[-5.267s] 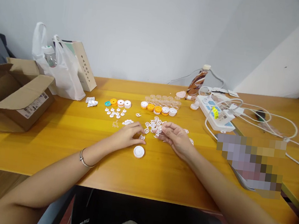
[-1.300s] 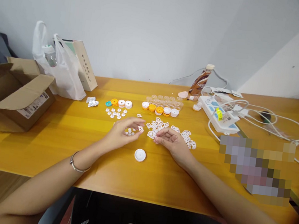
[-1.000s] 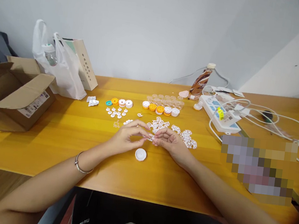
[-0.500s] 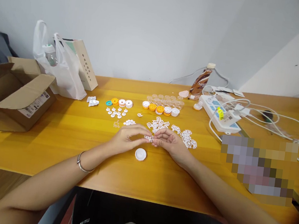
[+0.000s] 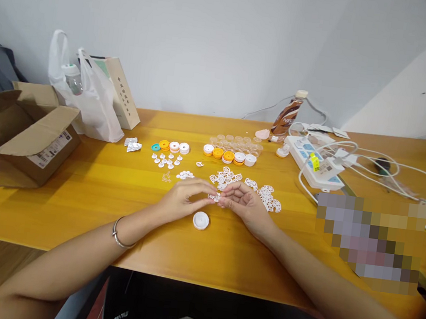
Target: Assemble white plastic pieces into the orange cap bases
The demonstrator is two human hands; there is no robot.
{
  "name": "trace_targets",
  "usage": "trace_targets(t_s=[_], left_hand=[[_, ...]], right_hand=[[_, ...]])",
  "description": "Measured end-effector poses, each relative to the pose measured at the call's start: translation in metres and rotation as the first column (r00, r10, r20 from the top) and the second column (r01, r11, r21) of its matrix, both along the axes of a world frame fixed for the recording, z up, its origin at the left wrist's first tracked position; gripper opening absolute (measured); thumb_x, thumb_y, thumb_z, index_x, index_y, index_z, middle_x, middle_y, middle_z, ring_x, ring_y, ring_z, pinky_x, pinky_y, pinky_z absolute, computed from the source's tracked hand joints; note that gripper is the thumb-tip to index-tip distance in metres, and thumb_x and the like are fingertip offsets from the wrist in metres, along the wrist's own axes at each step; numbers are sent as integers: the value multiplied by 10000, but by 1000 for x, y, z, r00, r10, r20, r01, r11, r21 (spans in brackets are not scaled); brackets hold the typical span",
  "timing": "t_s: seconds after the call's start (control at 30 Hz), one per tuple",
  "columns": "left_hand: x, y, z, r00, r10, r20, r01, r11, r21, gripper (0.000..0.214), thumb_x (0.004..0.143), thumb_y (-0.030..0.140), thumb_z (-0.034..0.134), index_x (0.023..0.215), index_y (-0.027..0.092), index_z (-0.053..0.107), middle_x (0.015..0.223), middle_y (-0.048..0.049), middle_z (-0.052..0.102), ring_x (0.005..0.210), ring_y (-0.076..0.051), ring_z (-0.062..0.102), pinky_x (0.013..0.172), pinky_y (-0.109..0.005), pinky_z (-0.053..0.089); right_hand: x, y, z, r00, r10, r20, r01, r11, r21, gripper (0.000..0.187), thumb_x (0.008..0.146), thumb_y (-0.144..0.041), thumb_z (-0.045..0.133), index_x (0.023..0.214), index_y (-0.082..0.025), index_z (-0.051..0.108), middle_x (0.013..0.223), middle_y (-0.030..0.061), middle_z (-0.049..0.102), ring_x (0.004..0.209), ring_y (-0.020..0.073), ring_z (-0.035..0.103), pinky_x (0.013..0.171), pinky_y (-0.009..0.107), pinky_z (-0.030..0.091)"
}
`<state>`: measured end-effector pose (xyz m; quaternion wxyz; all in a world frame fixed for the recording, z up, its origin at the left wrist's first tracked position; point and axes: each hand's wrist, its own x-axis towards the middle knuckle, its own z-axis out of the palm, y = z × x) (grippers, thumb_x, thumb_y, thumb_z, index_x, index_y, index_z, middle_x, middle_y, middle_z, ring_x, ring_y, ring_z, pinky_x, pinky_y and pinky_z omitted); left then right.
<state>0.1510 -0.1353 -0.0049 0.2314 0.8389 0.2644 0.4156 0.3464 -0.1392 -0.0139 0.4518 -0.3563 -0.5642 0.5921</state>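
Between the fingertips of both hands is a small white openwork plastic piece (image 5: 214, 197). My left hand (image 5: 185, 197) pinches its left end, and my right hand (image 5: 244, 205) pinches its right end, partly hiding it. Just below the hands a round white cap-like disc (image 5: 200, 221) lies on the table. Beyond my right hand are loose white openwork pieces (image 5: 226, 175), with more of them (image 5: 269, 197) to its right. Small white round pieces (image 5: 185, 175) lie beyond my left hand, beside tiny clear rings (image 5: 166, 177).
Orange, white and teal round caps (image 5: 217, 153) stand in rows behind, near clear cups (image 5: 236, 142) and white knobbed pieces (image 5: 166, 161). A cardboard box (image 5: 43, 146) and plastic bag (image 5: 98, 114) stand left. A power strip (image 5: 313, 164), cables and a drink bottle (image 5: 289, 114) are right.
The white openwork piece has turned slightly between my fingertips. Both hands stay nearly in place, and the things on the table have not moved.
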Motion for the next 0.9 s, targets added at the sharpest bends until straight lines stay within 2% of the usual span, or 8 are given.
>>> trace_targets(t_s=[0.13, 0.3, 0.43, 0.53, 0.7, 0.9], left_hand=[[3, -3, 3, 999, 20, 43, -16, 995, -98, 132, 804, 211, 593, 914, 156, 639, 940, -82, 662, 878, -157, 617, 820, -317, 492], [9, -6, 0, 991, 83, 109, -58, 975, -216, 86, 772, 203, 621, 841, 151, 614, 852, -62, 648, 815, -150, 607, 786, -308, 496], [13, -7, -4, 969, 117, 215, -31, 930, -366, 222, 721, 176, 665, 918, 149, 566, 875, -56, 625, 815, -137, 599, 788, -293, 498], [13, -6, -4, 960, 105, 260, 27, 888, -458, 254, 693, 178, 691, 914, 140, 571, 879, -54, 632, 810, -132, 605, 791, -293, 498], [12, -4, 0, 964, 81, 254, 94, 787, -610, 216, 698, 230, 690, 867, 133, 597, 830, -46, 665, 748, -128, 628, 742, -287, 517], [14, -6, 3, 966, 113, 234, 57, 787, -614, 193, 709, 262, 683, 836, 131, 619, 816, -45, 676, 733, -125, 628, 720, -274, 516]], right_hand=[[-2, -3, -1, 999, -38, 20, 37, 997, 72, 248, 659, -292, 722, 787, -219, 523, 752, -14, 585, 694, 117, 580, 710, 295, 498], [-4, -9, -2, 991, -104, 87, 78, 963, 259, 195, 719, -301, 672, 783, -230, 502, 795, 7, 570, 749, 142, 571, 730, 317, 497], [-5, -11, -4, 982, -143, 122, 91, 930, 355, 155, 757, -287, 636, 805, -234, 498, 811, 19, 561, 758, 152, 566, 733, 328, 490], [-5, -11, -4, 981, -154, 117, 101, 923, 371, 151, 764, -277, 630, 809, -237, 492, 814, 20, 555, 760, 153, 564, 733, 330, 488], [-6, -12, -2, 978, -174, 114, 122, 925, 360, 169, 757, -302, 636, 812, -238, 490, 816, 19, 556, 762, 154, 565, 724, 327, 491], [-7, -12, -3, 977, -183, 114, 132, 927, 351, 180, 754, -298, 634, 814, -237, 476, 810, 11, 551, 742, 147, 563, 718, 319, 485]])
